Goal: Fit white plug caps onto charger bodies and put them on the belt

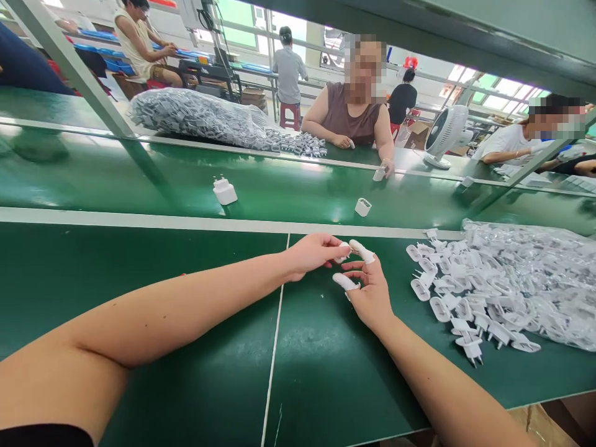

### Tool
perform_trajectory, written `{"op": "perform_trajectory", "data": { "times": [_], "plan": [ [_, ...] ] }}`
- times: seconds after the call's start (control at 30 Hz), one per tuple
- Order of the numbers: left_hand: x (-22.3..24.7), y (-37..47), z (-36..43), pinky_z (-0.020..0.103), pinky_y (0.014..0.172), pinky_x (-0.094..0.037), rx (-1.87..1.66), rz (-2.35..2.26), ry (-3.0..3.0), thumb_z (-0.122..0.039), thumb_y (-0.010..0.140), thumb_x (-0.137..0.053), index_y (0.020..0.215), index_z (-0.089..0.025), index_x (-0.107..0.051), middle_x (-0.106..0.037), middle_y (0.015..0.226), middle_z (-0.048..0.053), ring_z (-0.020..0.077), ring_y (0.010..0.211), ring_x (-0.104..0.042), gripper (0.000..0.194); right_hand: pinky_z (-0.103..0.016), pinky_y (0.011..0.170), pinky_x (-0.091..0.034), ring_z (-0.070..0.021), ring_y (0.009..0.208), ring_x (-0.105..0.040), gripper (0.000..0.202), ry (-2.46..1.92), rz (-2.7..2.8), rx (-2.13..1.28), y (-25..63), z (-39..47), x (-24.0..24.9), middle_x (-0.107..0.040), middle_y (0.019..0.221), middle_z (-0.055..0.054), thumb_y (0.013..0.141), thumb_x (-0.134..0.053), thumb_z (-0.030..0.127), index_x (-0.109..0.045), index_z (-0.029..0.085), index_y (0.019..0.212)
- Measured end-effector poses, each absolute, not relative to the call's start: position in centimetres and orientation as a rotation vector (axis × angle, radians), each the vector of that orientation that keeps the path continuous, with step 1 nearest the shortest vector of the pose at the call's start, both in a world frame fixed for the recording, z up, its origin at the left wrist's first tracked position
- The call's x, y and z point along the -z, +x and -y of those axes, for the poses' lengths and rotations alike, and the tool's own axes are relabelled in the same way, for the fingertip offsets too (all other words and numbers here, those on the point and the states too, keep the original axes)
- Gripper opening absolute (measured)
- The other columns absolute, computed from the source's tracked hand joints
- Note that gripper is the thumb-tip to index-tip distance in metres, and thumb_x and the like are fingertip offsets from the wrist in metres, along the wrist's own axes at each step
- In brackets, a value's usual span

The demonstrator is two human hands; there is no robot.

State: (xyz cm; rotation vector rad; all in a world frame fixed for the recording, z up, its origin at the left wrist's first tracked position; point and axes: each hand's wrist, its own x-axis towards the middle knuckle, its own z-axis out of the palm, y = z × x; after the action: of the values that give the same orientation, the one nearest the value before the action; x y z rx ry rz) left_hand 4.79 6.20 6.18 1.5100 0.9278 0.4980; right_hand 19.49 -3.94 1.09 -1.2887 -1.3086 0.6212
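The left hand [316, 253] pinched a small white plug piece [343, 253] between thumb and fingers, over the far part of the green table [321, 372]. The right hand [372, 298] stood just beside it, thumb and index finger spread, both in white finger cots [345, 282], with nothing visible in its grasp. The piece lay at the left hand's fingertips, on the side facing the right hand, so the left hand was the nearer; the right index tip came very close, though whether it touched could not be told. The visible part of the piece seemed to slant up toward the right index finger, but the fingers hid much of it, so its long axis and the way its pins pointed could not be made out for certain. Well to the right of both hands lay a pile of white two-pin plug pieces [439, 309], pointing every which way, beside a clear plastic bag [535, 279] of more. Beyond the hands, a white plug adapter [225, 192] rested on the green conveyor belt [288, 198], pins up, with a white housing [363, 208] farther right.
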Motion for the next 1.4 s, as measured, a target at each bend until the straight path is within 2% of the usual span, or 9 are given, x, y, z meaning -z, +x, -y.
{"op": "perform_trajectory", "data": {
  "times": [0.1,0.23,0.37,0.53,0.7,0.8,0.93,1.1,1.4],
  "plan": [
    [-6.4,6.0,-5.5,0.036,0.080,-0.058,-0.449,-0.815,1.409,-0.050,0.079,-0.076,0.093,-0.015,-0.077,-0.075,0.098,0.012,0.0247,0.091,-0.069,0.038,-0.027,0.060,-0.055,-0.0138,0.077,-0.065,0.035,-1.307,1.158,-0.575,20.2,3.6,-1.7,-0.064,0.105,-0.005,0.081,-0.073,0.031,-0.065,0.024,0.114],
    [-5.3,7.4,-8.4,0.040,0.089,-0.057,-0.590,-1.000,1.481,-0.044,0.082,-0.071,0.107,-0.016,-0.073,-0.072,0.113,0.013,0.0279,0.104,-0.069,0.037,-0.024,0.047,-0.044,-0.0190,0.077,-0.067,0.032,-1.300,0.929,-0.694,21.3,2.9,-2.1,-0.070,0.086,-0.004,0.074,-0.072,0.031,-0.061,0.021,0.103],
    [-3.9,10.2,-12.6,0.044,0.107,-0.047,-0.782,-1.273,1.658,-0.030,0.078,-0.079,0.126,-0.015,-0.060,-0.059,0.135,0.017,0.0321,0.123,-0.059,0.054,-0.031,0.068,-0.057,-0.0218,0.093,-0.070,0.047,-1.243,0.816,-0.666,22.1,2.0,-2.0,-0.074,0.098,-0.007,0.065,-0.070,0.024,-0.060,0.021,0.110],
    [-2.6,14.4,-16.2,0.043,0.123,-0.026,-0.881,-1.407,1.825,-0.035,0.072,-0.090,0.139,-0.014,-0.048,-0.045,0.150,0.019,0.0352,0.146,-0.034,0.081,-0.039,0.092,-0.058,-0.0213,0.098,-0.071,0.049,-1.163,0.711,-0.761,22.5,1.8,-2.0,-0.074,0.100,-0.006,0.060,-0.076,0.023,-0.064,0.020,0.107],
    [-2.0,15.9,-18.3,0.051,0.112,-0.037,-0.845,-1.503,1.826,-0.035,0.083,-0.080,0.126,-0.013,-0.057,-0.062,0.131,0.019,0.0401,0.133,-0.047,0.053,-0.040,0.091,-0.059,-0.0216,0.097,-0.071,0.046,-1.098,0.661,-0.957,22.3,2.1,-2.3,-0.076,0.098,-0.005,0.058,-0.082,0.024,-0.071,0.021,0.103],
    [-2.1,14.9,-17.7,0.043,0.104,-0.045,-0.828,-1.437,1.864,-0.026,0.089,-0.067,0.123,-0.015,-0.061,-0.067,0.124,0.014,0.0328,0.118,-0.059,0.037,-0.037,0.085,-0.060,-0.0209,0.095,-0.071,0.044,-1.039,0.617,-1.058,22.3,2.2,-2.7,-0.077,0.099,-0.005,0.056,-0.082,0.023,-0.073,0.022,0.099],
    [-2.6,11.1,-14.0,0.031,0.098,-0.049,-0.779,-1.248,1.950,-0.024,0.089,-0.059,0.130,-0.019,-0.064,-0.069,0.124,0.006,0.0247,0.107,-0.064,0.042,-0.026,0.068,-0.055,-0.0168,0.085,-0.071,0.041,-1.030,0.527,-1.133,22.6,2.4,-3.4,-0.077,0.098,-0.003,0.056,-0.079,0.023,-0.074,0.022,0.096],
    [-2.5,4.6,-7.4,0.035,0.097,-0.052,-0.593,-1.018,1.995,-0.045,0.088,-0.061,0.137,-0.023,-0.062,-0.070,0.120,0.004,0.0243,0.099,-0.066,0.053,-0.021,0.054,-0.045,-0.0081,0.061,-0.059,0.042,-1.106,0.660,-1.177,22.6,3.1,-4.1,-0.073,0.090,0.001,0.063,-0.077,0.027,-0.072,0.024,0.105],
    [-1.5,0.1,-1.7,0.040,0.098,-0.053,-0.475,-0.722,2.007,-0.058,0.087,-0.066,0.142,-0.028,-0.057,-0.063,0.127,0.007,0.0277,0.108,-0.062,0.064,-0.043,0.087,-0.061,-0.0204,0.091,-0.072,0.026,-1.133,1.189,-1.043,21.1,4.9,-5.1,-0.075,0.100,-0.003,0.077,-0.083,0.036,-0.070,0.025,0.096]
  ]
}}
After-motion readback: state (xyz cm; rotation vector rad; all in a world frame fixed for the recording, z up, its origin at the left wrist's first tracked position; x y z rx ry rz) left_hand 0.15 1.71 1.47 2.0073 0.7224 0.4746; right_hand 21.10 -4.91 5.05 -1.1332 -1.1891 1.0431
